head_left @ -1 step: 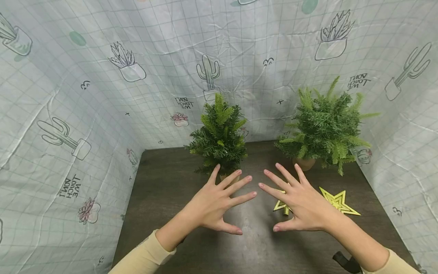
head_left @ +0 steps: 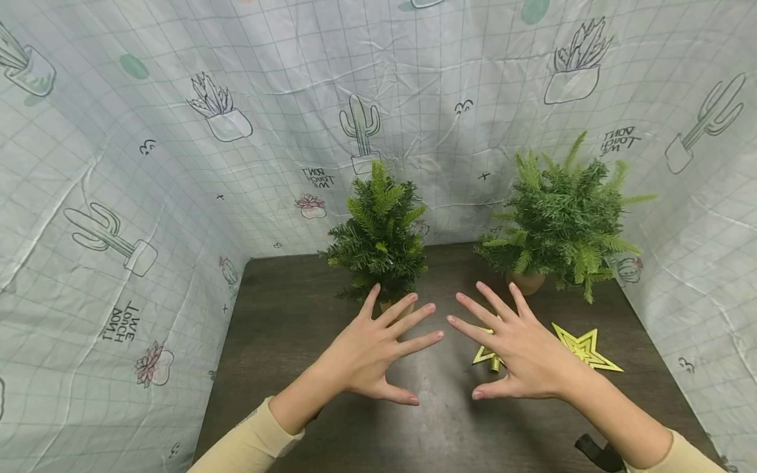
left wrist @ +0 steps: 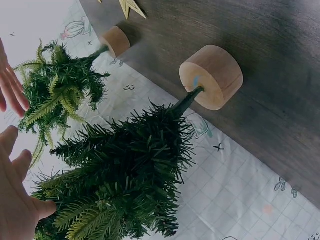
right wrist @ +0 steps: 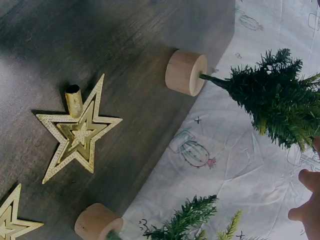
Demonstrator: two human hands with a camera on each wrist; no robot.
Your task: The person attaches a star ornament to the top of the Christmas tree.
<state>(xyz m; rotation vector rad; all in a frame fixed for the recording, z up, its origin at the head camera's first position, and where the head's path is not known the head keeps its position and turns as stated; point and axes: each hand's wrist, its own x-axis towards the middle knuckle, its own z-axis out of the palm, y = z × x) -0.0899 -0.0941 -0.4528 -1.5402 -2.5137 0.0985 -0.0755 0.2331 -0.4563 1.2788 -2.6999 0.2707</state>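
- Left hand (head_left: 372,355), fingers spread wide.
- Tree (head_left: 378,243), near the tabletop (head_left: 278,315)'s back edge.
- Gold star (right wrist: 81,135), lying on the tabletop.
- Right hand (head_left: 526,355), fingers spread wide.
- Second tree (head_left: 568,217), near the back right corner.
- Second star (head_left: 585,348), near the right edge.

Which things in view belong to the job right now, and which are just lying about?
Likely the job:
left tree
right tree
gold star with a socket
other gold star

Probably just there:
dark table
cactus-print cloth
black object near the right sleeve, unclear what
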